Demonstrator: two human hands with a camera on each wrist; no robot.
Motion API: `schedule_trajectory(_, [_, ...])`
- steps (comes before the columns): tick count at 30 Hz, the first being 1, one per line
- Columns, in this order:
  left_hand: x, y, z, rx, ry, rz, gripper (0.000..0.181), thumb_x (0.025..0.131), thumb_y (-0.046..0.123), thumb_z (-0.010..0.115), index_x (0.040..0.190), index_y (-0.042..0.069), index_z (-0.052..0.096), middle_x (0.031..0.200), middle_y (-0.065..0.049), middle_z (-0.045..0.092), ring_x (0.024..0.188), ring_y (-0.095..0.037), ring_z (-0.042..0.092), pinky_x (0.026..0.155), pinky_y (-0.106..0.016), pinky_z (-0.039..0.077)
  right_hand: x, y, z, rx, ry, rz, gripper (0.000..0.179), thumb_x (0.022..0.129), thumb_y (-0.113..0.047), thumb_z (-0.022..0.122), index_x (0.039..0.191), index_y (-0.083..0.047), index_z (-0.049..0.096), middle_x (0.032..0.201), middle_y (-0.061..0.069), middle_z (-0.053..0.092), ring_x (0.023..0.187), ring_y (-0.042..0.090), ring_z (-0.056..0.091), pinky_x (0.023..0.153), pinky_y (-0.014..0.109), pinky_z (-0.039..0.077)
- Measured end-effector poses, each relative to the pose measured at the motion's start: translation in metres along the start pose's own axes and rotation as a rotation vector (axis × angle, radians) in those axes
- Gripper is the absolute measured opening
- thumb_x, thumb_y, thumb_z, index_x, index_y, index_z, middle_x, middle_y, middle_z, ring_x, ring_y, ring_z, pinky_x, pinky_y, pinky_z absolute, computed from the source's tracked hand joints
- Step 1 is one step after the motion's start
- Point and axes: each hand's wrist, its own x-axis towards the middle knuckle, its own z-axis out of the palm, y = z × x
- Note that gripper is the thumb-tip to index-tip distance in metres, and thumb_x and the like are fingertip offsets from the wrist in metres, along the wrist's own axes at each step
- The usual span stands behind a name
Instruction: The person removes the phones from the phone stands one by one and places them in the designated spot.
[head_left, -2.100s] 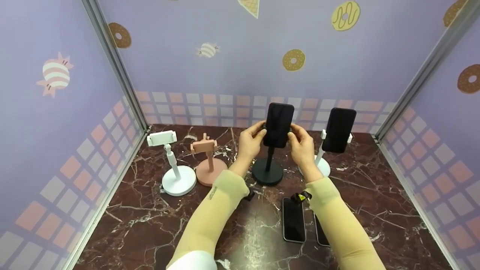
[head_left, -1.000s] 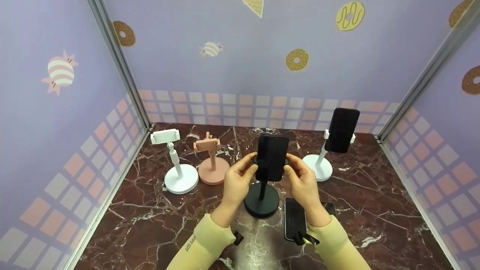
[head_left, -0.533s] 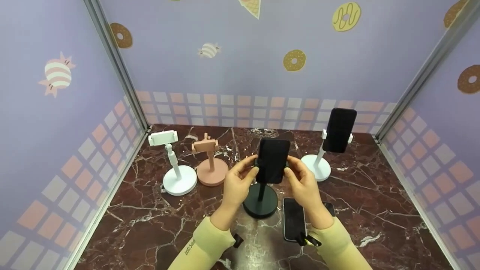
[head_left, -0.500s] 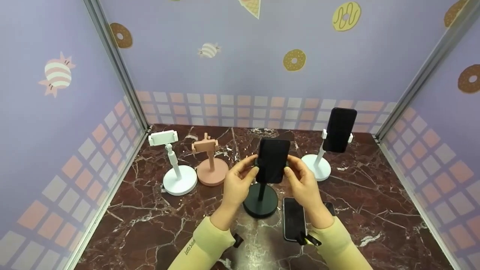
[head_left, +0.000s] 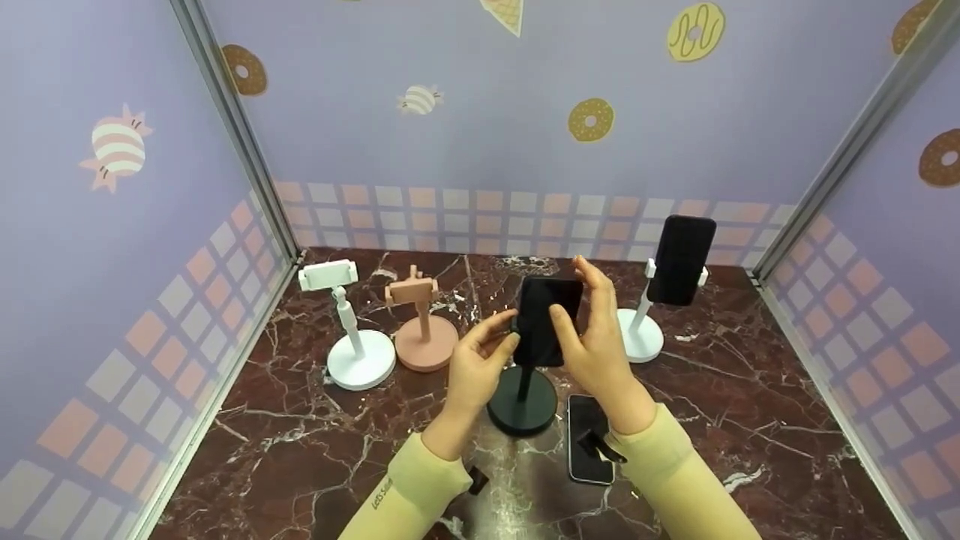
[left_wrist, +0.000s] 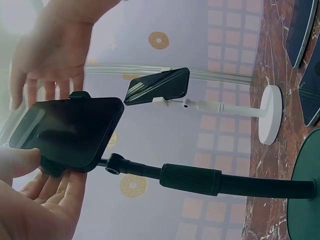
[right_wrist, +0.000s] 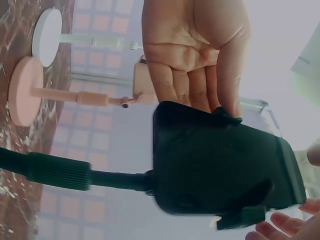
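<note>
A black smartphone [head_left: 535, 319] stands upright in the clamp of a black phone stand [head_left: 521, 409], whose round base is on the table. My left hand [head_left: 474, 371] pinches the clamp's left arm between thumb and fingers; in the right wrist view the left thumb presses that clamp arm [right_wrist: 227, 116]. My right hand [head_left: 602, 356] is beside the phone's right edge, fingers extended upward and thumb in front of the screen. In the left wrist view, the right fingers appear apart from the other clamp arm [left_wrist: 79, 94].
To the left stand a white phone stand [head_left: 360, 360] and a pink one [head_left: 426, 343]. Another white stand [head_left: 641, 335] at right holds a phone [head_left: 681, 259]. One phone [head_left: 589, 450] lies near my right wrist; a second [left_wrist: 311, 92] shows in the left wrist view. Patterned walls enclose the table.
The black stand with its phone has come nearer to me from further back. Within the last half second my right hand has let go of the clamp and moved up; the left still holds.
</note>
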Motion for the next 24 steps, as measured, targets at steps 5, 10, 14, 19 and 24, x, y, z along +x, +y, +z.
schedule_trajectory(5, [0.0, 0.001, 0.0, -0.004, -0.005, 0.007, 0.035, 0.096, -0.001, 0.068, 0.129, -0.011, 0.064, 0.123, -0.031, 0.067, 0.11, -0.04, 0.07, 0.085, -0.018, 0.058, 0.01, -0.007, 0.006, -0.155, 0.004, -0.102, 0.068, 0.095, -0.007, 0.069, 0.153, 0.003, 0.035, 0.153, 0.026, 0.041, 0.14, 0.04, 0.036, 0.116, 0.054, 0.035])
schedule_trajectory(10, [0.0, 0.002, 0.001, 0.003, -0.005, 0.002, 0.035, 0.096, -0.001, 0.067, 0.129, -0.01, 0.063, 0.125, -0.029, 0.066, 0.114, -0.038, 0.068, 0.09, -0.018, 0.057, 0.016, -0.013, 0.013, -0.301, 0.016, -0.176, 0.067, 0.093, -0.015, 0.072, 0.15, 0.001, 0.041, 0.15, 0.026, 0.045, 0.134, 0.044, 0.038, 0.111, 0.059, 0.036])
schedule_trajectory(14, [0.0, 0.003, 0.001, 0.011, 0.002, -0.002, 0.035, 0.096, 0.0, 0.068, 0.129, -0.009, 0.063, 0.126, -0.028, 0.067, 0.115, -0.035, 0.068, 0.092, -0.02, 0.057, 0.018, -0.019, 0.017, -0.409, 0.006, -0.184, 0.067, 0.093, -0.023, 0.073, 0.15, -0.004, 0.043, 0.149, 0.022, 0.046, 0.133, 0.041, 0.038, 0.097, 0.059, 0.046])
schedule_trajectory(19, [0.0, 0.002, 0.002, 0.021, 0.009, 0.003, 0.035, 0.096, -0.001, 0.068, 0.129, -0.011, 0.063, 0.126, -0.029, 0.067, 0.117, -0.032, 0.067, 0.098, -0.025, 0.057, 0.02, -0.027, 0.021, -0.517, -0.036, -0.156, 0.063, 0.099, -0.035, 0.066, 0.151, -0.008, 0.042, 0.15, 0.019, 0.047, 0.133, 0.039, 0.038, 0.093, 0.06, 0.048])
schedule_trajectory(24, [0.001, 0.0, 0.002, 0.024, 0.002, 0.017, 0.033, 0.097, -0.003, 0.065, 0.128, -0.013, 0.061, 0.121, -0.031, 0.067, 0.115, -0.034, 0.068, 0.098, -0.028, 0.057, 0.02, -0.031, 0.027, -0.587, -0.056, -0.129, 0.058, 0.1, -0.038, 0.063, 0.148, -0.011, 0.046, 0.144, 0.017, 0.05, 0.129, 0.038, 0.04, 0.097, 0.06, 0.046])
